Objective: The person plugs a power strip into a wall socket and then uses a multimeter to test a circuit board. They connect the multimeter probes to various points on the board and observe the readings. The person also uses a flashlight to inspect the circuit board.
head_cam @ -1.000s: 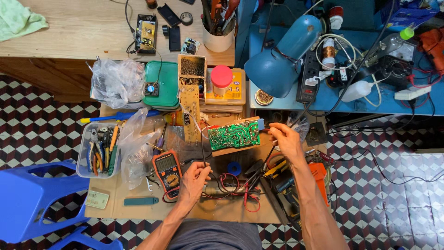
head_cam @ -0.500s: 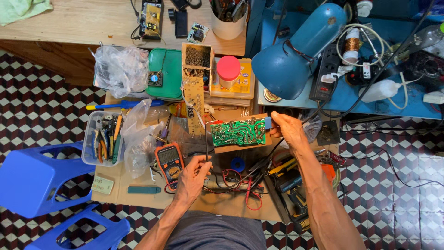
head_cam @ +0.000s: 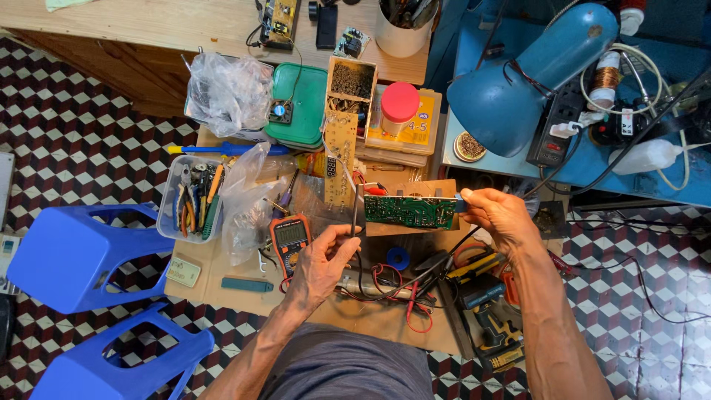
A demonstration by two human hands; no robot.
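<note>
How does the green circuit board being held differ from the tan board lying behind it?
The green circuit board is held level in the right hand; the tan board lies lengthwise away from the person, resting among boxes. The green one looks wider and densely printed; the tan one is narrower and paler. Both are long, bare rectangular boards.

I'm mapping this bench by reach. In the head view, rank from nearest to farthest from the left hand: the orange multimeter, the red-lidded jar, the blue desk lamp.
From the left hand:
1. Orange multimeter, just beside it on the left.
2. Red-lidded jar, up the bench, slightly right.
3. Blue desk lamp, far upper right.
</note>
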